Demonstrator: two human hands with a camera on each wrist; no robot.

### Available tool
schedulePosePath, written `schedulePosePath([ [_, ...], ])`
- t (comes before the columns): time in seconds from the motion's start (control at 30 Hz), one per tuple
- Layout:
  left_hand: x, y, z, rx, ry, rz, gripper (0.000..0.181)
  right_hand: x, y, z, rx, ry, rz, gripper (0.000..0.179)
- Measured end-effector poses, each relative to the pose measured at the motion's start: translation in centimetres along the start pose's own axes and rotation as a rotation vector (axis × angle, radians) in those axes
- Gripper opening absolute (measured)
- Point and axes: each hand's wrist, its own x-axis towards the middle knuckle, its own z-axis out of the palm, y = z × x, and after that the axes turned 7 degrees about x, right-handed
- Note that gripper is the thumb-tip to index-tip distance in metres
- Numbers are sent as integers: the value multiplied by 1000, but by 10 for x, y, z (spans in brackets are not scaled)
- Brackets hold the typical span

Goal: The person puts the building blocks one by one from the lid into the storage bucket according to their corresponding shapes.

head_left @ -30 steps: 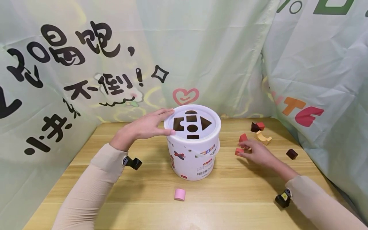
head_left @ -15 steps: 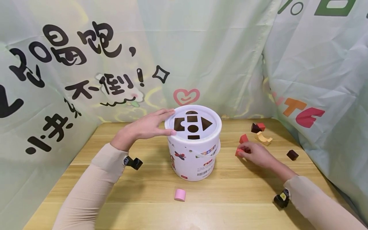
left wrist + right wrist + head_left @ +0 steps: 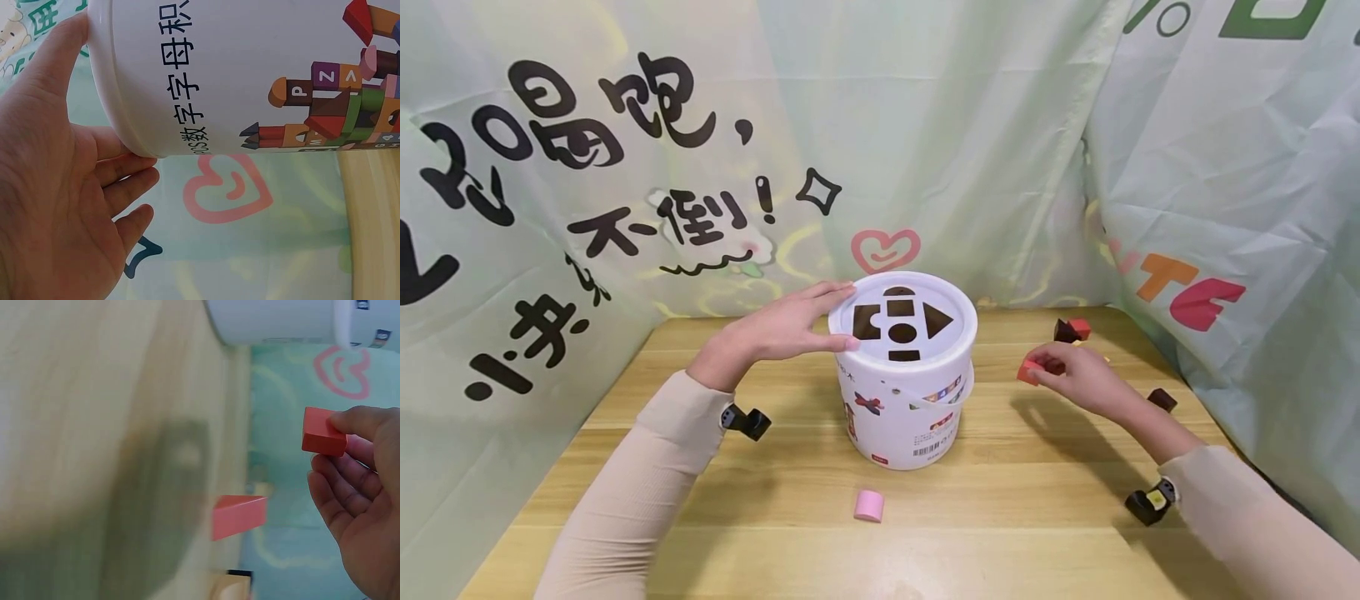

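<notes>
A white bucket point(image 3: 898, 417) stands upright mid-table, its lid point(image 3: 951, 350) pierced with several shaped holes. My left hand point(image 3: 786, 325) spans the left side of its rim, thumb toward the front and extended fingers behind, as the left wrist view also shows. Right of the bucket, my right hand point(image 3: 1086, 379) pinches a red rectangular block point(image 3: 322, 431) between thumb and fingers, raised above the table. Beyond it in the right wrist view lies a red triangular block point(image 3: 240, 515), hidden in the head view. A pink half-round block point(image 3: 868, 506) lies in front of the bucket.
Behind my right hand are a dark triangular block point(image 3: 1064, 332) and another red block point(image 3: 1080, 327). A yellow arch block point(image 3: 1081, 342) is mostly covered by the hand. One dark block point(image 3: 1162, 399) sits near the table's right edge. Printed curtains point(image 3: 962, 167) enclose the table.
My right hand has closed its fingers on the red rectangular block and lifted it off the table, now covering the triangular one in the head view. My left hand has stayed on the rim.
</notes>
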Motion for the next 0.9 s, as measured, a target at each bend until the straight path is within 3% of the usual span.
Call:
schedulePosePath([
  [0.9, 1, 0, -1, 21, -5, 1, 94, 15, -100, -43, -56, 126, -276, 16],
])
